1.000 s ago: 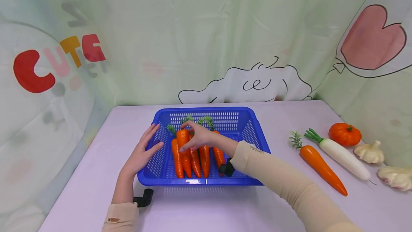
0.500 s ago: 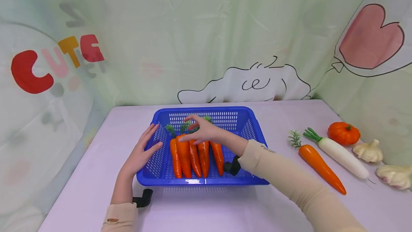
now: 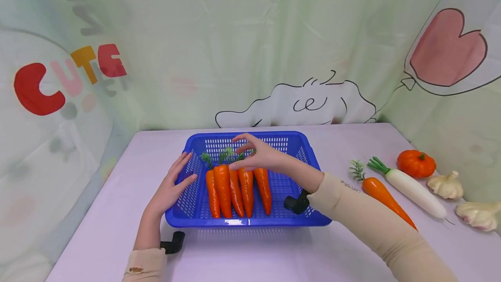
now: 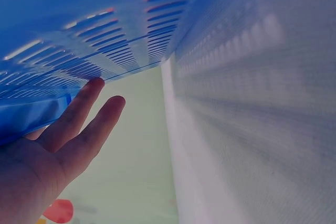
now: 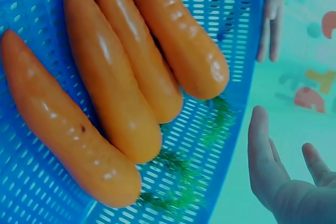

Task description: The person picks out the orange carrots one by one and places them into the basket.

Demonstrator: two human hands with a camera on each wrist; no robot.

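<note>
Several orange carrots lie side by side in a blue slotted plastic basket, green tops toward the far wall. My right hand is above their top ends, fingers apart and loosely bent, with nothing between them. In the right wrist view, a gap separates this hand from the carrots. My left hand lies along the basket's left side with straight, spread fingers. Against the basket's slotted wall in the left wrist view are the fingers of this hand.
On the table's right side lie another carrot, a white radish, a small orange pumpkin and two garlic bulbs. A printed curtain stands behind the table.
My right hand has let go of a carrot in the basket, then lifted off and moved right. The left hand stays at the basket's left side.
</note>
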